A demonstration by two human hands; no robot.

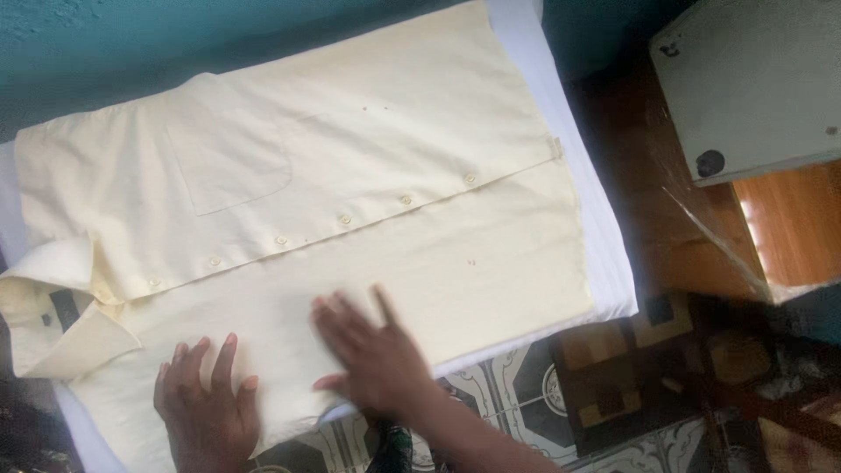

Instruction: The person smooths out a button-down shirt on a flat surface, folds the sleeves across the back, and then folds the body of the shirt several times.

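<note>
Two bare hands are pressing down on a pale cream button-up shirt (368,175) that is lying spread flat over a white padded board (604,254). The shirt is covering almost the whole board, its collar (53,298) lying at the board's left end and its hem reaching toward the right end, where a strip of white is showing along the edge. The front is buttoned, with a row of small pale buttons (344,219) running diagonally across the middle, and a chest pocket (229,166) is sitting toward the far edge. The fabric is looking mostly smooth, with faint creases near the near edge.

The left hand (206,403) is resting palm down, fingers spread and flat, on the shirt at the near edge, close to the collar. The right hand (372,350) is lying open just beside it, fingers splayed on the cloth, slightly blurred. Neither hand is gripping anything.

Beyond the board's right end, a grey-white box (753,79) is sitting on a wooden surface (788,228), and a patterned floor (526,394) is showing below the near edge.
</note>
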